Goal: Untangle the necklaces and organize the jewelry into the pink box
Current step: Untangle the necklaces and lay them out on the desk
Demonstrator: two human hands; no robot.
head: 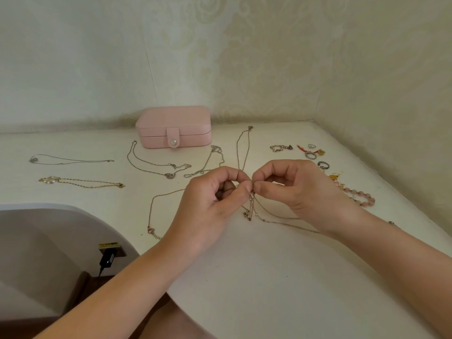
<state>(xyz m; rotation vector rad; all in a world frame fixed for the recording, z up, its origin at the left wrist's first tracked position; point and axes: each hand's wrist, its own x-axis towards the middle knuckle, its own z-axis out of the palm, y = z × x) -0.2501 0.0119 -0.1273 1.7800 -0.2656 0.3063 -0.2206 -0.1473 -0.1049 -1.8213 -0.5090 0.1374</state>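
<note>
Hands at centre frame, two of them, fingertips pinched together on a knot of thin chains. Left hand (pixel 215 196) curled, thumb and forefinger closed on the tangle (pixel 250 204); right hand (pixel 293 189) likewise nipped shut on the same spot, tips nearly touching the left's. Fine gold-toned links hanging below the pinch, with a small pendant dangling low. Loose strands trailing off lower left and lower right across the white table (pixel 269 277).

Pink box (pixel 173 127) at upper centre, against the wall, rectangular with rounded corners, smooth leather-like skin, lid shut, strap fastened by one round snap.

Counting laid-out chains: silver necklace (pixel 71 159) far left, thin and straight; gold necklace (pixel 80 182) just below it, with pale beads at its left end; looped silver chain (pixel 156 165) in front of the box; another silver chain (pixel 210 160) right of that; one long doubled chain (pixel 243 148) running up toward the wall. Five apart from the tangle.

Right side: short chunky bracelet (pixel 281 148), red cord piece (pixel 303 150), silver ring (pixel 311 155), dark ring (pixel 323 165), pink bead bracelet (pixel 360 195) with round matte beads. Smaller bits nearby too tiny to tell.
</note>
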